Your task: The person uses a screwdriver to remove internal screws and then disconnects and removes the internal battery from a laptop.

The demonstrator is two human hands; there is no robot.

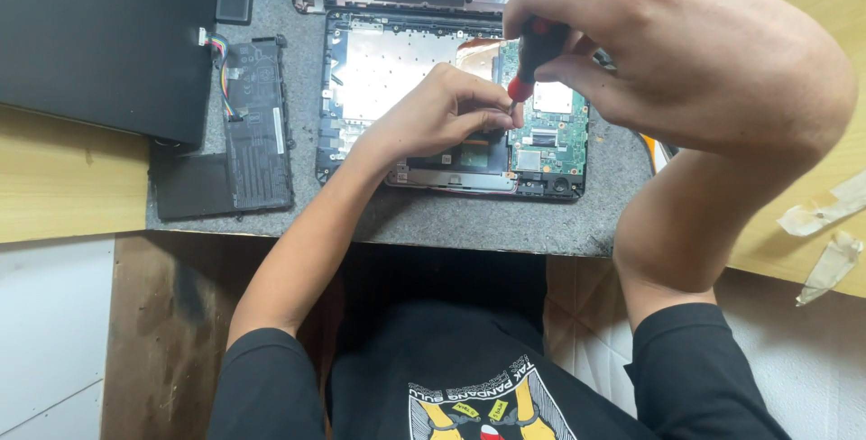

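Meanwhile, your right hand (686, 52) gripped a red-and-black screwdriver (534, 57) over the opened laptop (451, 102) on a grey speckled mat (505, 219), your left hand (437, 115) pinching beside its tip; a battery (255, 124) lay left, wooden bench (63, 187) beyond.

Bright even indoor light, soft shadows under the arms, mild glare on laptop chassis (388, 70), sharp focus

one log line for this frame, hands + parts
right hand: grips screwdriver | left hand: steadies its tip | opened laptop base, green board | battery aside
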